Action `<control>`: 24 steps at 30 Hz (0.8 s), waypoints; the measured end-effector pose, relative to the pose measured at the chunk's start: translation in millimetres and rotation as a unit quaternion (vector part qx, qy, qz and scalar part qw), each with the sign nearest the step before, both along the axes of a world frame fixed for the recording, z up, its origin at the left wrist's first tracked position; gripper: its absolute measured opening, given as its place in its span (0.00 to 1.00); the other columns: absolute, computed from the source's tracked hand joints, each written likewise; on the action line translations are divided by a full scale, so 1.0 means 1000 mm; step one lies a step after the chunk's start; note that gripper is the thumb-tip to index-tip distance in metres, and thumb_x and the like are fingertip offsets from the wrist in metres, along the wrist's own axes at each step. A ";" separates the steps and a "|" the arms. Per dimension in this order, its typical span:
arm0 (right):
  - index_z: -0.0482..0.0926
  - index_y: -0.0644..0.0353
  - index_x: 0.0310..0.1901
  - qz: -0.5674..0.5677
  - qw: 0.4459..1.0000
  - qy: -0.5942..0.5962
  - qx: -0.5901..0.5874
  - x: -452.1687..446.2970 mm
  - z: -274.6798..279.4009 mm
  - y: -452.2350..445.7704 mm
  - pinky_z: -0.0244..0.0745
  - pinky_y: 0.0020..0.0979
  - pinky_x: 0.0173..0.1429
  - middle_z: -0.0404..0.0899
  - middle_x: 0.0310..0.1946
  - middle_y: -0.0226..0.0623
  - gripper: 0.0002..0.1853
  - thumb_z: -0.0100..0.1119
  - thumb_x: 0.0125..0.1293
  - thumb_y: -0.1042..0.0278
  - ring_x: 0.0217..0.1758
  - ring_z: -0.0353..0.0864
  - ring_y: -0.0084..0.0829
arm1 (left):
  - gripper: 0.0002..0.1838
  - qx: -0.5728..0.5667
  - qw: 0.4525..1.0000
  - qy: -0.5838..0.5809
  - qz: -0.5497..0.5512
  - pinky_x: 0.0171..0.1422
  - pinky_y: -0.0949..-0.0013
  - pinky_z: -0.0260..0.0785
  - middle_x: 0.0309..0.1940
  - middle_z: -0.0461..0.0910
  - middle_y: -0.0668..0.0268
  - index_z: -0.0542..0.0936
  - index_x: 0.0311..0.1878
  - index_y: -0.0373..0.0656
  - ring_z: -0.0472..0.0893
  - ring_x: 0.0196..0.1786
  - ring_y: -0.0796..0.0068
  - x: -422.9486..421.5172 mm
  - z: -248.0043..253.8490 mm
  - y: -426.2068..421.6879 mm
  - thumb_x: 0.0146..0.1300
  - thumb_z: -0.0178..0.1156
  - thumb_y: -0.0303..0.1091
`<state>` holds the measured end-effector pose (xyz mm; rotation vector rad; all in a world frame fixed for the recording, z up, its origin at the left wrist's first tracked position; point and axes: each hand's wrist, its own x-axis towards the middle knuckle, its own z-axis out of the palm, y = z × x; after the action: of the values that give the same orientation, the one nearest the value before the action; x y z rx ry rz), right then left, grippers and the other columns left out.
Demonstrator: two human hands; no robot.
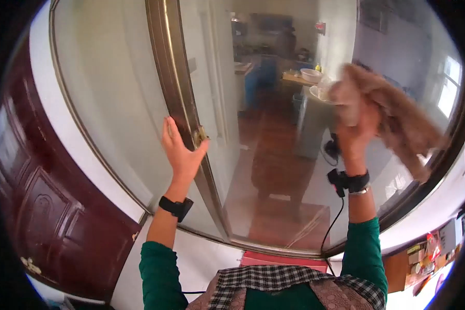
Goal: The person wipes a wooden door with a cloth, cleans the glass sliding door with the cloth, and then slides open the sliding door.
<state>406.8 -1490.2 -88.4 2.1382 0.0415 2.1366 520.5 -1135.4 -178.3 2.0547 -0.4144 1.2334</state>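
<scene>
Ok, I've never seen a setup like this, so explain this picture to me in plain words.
There is no robot here: these are a person's own bare hands, seen by a camera worn on the head, looking forward and down. The surface is an upright glass pane in a metal frame. The left hand rests on the frame, fingers spread, by a small latch. The right hand holds a brown cloth at the glass, blurred. Each wrist wears a black band.
</scene>
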 end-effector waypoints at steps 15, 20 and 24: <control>0.77 0.54 0.50 0.155 0.870 0.243 -0.400 0.103 0.127 0.146 0.66 0.41 0.62 0.78 0.48 0.38 0.18 0.59 0.56 0.66 0.55 0.74 0.40 | 0.56 -0.010 0.985 -0.173 -0.003 0.72 0.42 0.44 0.70 0.44 0.39 0.44 0.73 0.39 0.49 0.72 0.38 0.034 -0.012 -0.007 0.45 0.69 0.38; 0.78 0.53 0.49 0.014 0.949 0.139 -0.284 0.120 0.201 0.115 0.66 0.41 0.62 0.78 0.48 0.37 0.16 0.59 0.56 0.66 0.54 0.74 0.40 | 0.58 -0.016 0.986 -0.168 0.013 0.72 0.43 0.48 0.70 0.45 0.40 0.43 0.73 0.38 0.49 0.72 0.38 0.029 -0.020 0.002 0.37 0.66 0.28; 0.78 0.52 0.47 0.040 0.961 0.086 -0.259 0.110 0.188 0.116 0.67 0.41 0.61 0.79 0.48 0.37 0.15 0.58 0.57 0.65 0.54 0.74 0.40 | 0.59 -0.005 0.986 -0.164 0.011 0.72 0.44 0.48 0.70 0.45 0.39 0.42 0.73 0.38 0.49 0.72 0.38 0.029 -0.013 -0.004 0.37 0.67 0.30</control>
<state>516.9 -1374.6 99.8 2.0108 0.6363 1.7145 549.2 -1139.2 -191.6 1.8532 -0.5358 1.5918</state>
